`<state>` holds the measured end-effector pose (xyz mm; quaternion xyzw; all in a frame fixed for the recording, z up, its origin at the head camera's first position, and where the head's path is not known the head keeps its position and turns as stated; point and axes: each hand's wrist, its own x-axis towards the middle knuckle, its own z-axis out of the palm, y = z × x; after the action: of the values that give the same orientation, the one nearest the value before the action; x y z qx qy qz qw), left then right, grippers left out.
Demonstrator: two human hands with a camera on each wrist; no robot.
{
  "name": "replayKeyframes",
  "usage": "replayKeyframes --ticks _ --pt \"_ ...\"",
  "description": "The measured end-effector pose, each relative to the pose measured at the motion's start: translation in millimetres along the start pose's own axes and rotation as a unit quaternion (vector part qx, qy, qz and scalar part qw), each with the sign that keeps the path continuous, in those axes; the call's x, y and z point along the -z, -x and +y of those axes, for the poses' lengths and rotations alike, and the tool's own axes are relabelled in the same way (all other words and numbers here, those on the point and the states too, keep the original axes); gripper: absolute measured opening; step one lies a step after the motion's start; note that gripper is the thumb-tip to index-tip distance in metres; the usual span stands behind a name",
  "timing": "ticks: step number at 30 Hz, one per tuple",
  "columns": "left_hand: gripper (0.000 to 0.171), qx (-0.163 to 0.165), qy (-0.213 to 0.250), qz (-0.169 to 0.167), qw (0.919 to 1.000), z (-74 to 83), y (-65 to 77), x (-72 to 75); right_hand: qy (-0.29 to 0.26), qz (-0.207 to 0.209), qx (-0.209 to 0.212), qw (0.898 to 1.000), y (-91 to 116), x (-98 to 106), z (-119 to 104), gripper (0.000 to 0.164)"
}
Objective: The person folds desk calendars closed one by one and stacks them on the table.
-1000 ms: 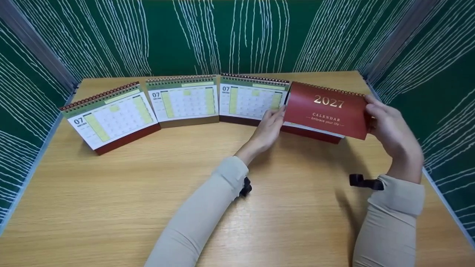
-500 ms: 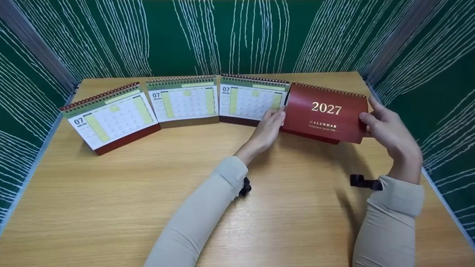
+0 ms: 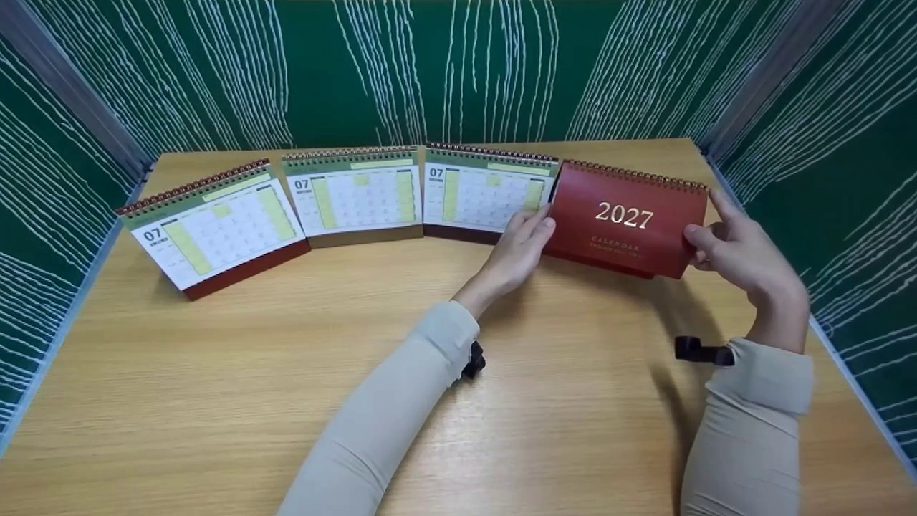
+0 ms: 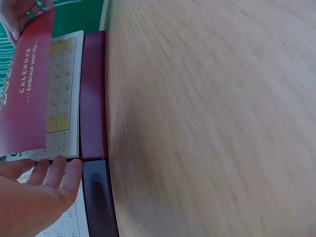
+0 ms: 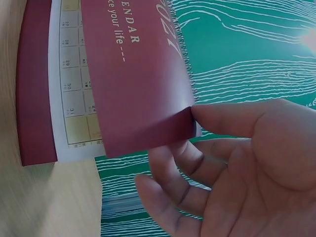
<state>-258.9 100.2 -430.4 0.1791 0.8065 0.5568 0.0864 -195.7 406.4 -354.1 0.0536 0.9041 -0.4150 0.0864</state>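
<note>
A desk calendar with a red cover (image 3: 630, 190) stands at the right end of a row, "2027" printed in gold on it. My right hand (image 3: 749, 251) pinches this cover at its right edge. In the right wrist view the cover stands off the white page (image 4: 64, 94) behind it, above the red base (image 5: 34, 94). My left hand (image 3: 516, 247) touches the calendar's left edge, where it meets the neighbouring calendar (image 3: 480, 190). Its fingers (image 4: 57, 170) are stretched out fairly straight in the left wrist view.
Two more calendars, a brown-based one (image 3: 358, 193) and a red-based one (image 3: 215, 229), stand farther left, showing "07" pages. All stand toward the back of a wooden table (image 3: 401, 344). Green walls (image 3: 358, 72) with white lines enclose it.
The red cover has come down toward the calendar's front, hiding the white strip below it. My right hand has moved slightly left and down with it. The left hand has hardly moved.
</note>
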Motion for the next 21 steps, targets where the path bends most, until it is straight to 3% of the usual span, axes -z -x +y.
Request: replayKeyframes --ticks 21 --pt "0.057 0.003 -0.023 -0.003 0.9997 -1.7 -2.9 -0.6 0.013 0.022 0.006 1.0 -16.0 -9.7 14.8 0.086"
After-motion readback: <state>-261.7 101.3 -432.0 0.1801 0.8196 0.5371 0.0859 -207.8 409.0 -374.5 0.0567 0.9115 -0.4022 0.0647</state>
